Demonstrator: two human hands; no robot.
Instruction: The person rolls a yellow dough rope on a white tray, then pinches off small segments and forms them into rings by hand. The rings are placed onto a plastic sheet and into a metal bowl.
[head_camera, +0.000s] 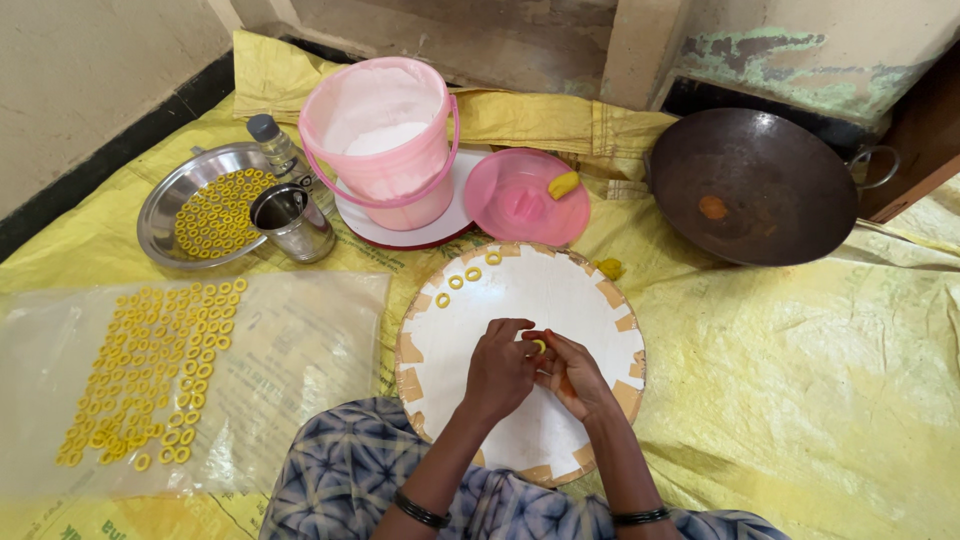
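We are sitting over a round white board (520, 300) with tan patches around its rim, and both our hands are meeting above its middle. Our left hand (500, 368) is curling its fingers inward, and our right hand (572, 372) is pressing in against it from the other side; between the fingertips of the two we are pinching a small piece of yellow dough (540, 345), which is sitting just above the centre of the board. We cannot tell exactly which fingers are carrying it. Three finished yellow dough rings (473, 274) are lying on the board's far edge, and a fourth (442, 300) is lying a little nearer.

To our left, a clear plastic sheet (290, 350) is lying on the yellow woven mat (800, 400), and rows of yellow rings (150, 370) are covering its left part. Beyond it a round steel plate (160, 205) is holding more rings, with a steel cup (292, 220) touching its near right edge and a small clear bottle (272, 140) standing behind. A pink plastic bucket (385, 140) of white flour is standing on a white plate, its pink lid (525, 197) lying just beside it with a yellow lump (563, 184) on top. A dark round iron wok (750, 185) is resting well to the right.
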